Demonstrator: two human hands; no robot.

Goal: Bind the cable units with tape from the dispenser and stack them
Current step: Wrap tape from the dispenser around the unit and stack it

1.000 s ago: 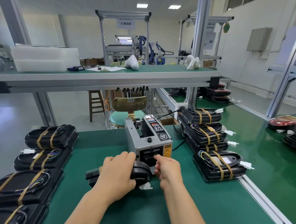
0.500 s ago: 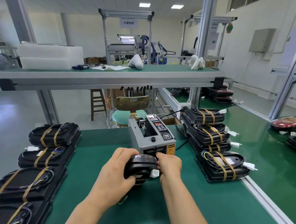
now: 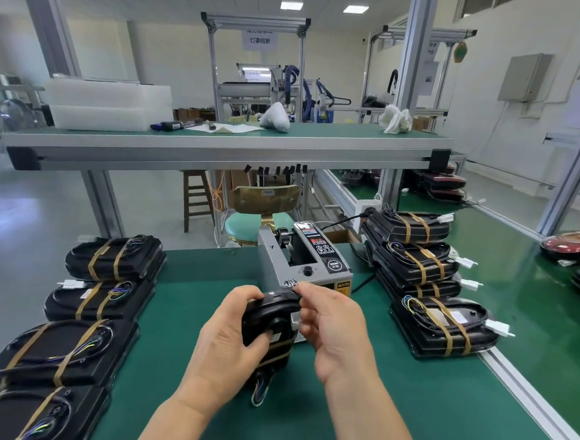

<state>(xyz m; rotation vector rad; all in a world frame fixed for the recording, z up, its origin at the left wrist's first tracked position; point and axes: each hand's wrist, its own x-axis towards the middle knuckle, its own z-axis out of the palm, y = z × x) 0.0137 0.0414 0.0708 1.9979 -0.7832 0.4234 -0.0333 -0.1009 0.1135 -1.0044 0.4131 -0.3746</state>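
the unit (image 3: 269, 318) is gripped by the left hand (image 3: 228, 339), tilted on end (long axis near to far) at the dispenser (image 3: 304, 262) front, its far tip pinched by the right hand (image 3: 332, 326), nearer the slot.

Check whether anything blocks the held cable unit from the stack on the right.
Nothing visible: only green mat lies between the cable unit and the right stack; the tape dispenser stands behind, off that line.
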